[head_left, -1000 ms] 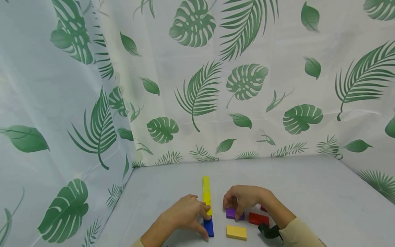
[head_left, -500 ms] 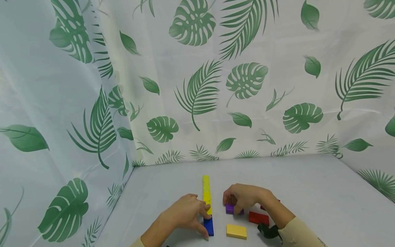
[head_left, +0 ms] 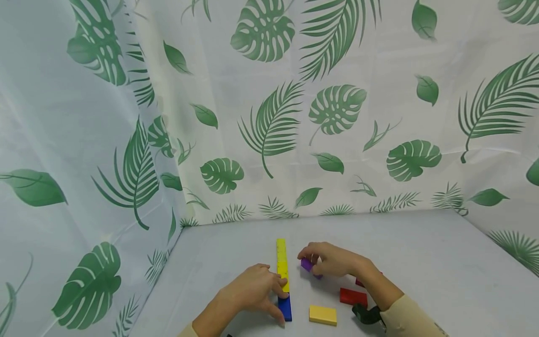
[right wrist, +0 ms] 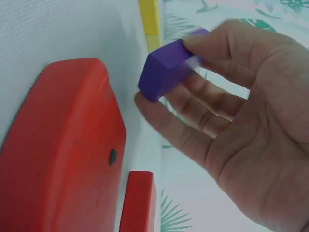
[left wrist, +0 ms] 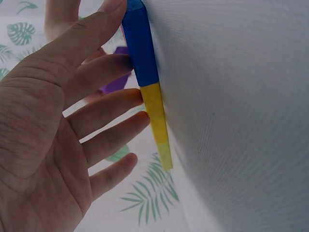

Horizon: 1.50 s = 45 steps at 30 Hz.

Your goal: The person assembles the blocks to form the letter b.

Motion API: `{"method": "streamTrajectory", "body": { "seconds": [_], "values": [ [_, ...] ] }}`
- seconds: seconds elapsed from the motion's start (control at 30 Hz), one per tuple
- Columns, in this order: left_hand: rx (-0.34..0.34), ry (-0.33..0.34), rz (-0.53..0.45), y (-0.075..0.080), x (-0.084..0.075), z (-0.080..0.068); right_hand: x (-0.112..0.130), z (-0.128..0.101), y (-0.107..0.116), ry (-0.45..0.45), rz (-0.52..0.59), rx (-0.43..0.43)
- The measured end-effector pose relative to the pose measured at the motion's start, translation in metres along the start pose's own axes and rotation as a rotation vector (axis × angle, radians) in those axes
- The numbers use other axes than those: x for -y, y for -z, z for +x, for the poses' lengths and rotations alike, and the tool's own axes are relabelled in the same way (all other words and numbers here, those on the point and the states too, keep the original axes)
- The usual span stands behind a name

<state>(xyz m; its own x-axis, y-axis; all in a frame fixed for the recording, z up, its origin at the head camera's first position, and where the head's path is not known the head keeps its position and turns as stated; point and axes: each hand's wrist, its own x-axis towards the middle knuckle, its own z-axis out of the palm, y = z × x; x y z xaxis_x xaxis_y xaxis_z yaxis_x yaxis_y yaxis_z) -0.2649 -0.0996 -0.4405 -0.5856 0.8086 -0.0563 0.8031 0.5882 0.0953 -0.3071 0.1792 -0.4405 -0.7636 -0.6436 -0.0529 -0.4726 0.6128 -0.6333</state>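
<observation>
Grey surface point(head_left: 421, 252) fills the lower frame, with the long yellow bar point(head_left: 281, 264) at lower centre and the blue block point(head_left: 285, 308) touching its near end. Left hand point(head_left: 252, 292), fingers straight, presses their join; right hand point(head_left: 332, 262) pinches the purple block point(head_left: 307, 264), lifted just right of the bar. Yellow block point(head_left: 322, 315) and red block point(head_left: 353, 297) lie below.

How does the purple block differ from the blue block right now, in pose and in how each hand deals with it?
The purple block is lifted off the table and tilted, pinched in the right hand; the blue block lies flat on the table, end to end with the long yellow block. The left hand only rests straight fingers against the blue block's side.
</observation>
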Motion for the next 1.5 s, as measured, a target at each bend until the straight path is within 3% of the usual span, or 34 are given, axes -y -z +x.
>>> {"method": "streamTrajectory", "body": {
  "seconds": [0.53,1.07,1.3,1.5],
  "values": [
    [0.010,-0.005,0.002,-0.002,0.001,0.001,-0.001,0.003,-0.001,0.054,0.045,-0.293],
    [0.013,0.003,-0.006,-0.002,0.000,0.002,0.000,0.009,-0.002,0.027,0.150,-0.510],
    [0.000,-0.012,0.012,-0.002,0.002,0.001,0.000,0.020,-0.001,0.015,0.148,-0.556],
    [0.009,-0.005,-0.006,-0.001,0.001,0.000,0.002,0.039,0.010,-0.037,0.220,-0.562]
  ]
}}
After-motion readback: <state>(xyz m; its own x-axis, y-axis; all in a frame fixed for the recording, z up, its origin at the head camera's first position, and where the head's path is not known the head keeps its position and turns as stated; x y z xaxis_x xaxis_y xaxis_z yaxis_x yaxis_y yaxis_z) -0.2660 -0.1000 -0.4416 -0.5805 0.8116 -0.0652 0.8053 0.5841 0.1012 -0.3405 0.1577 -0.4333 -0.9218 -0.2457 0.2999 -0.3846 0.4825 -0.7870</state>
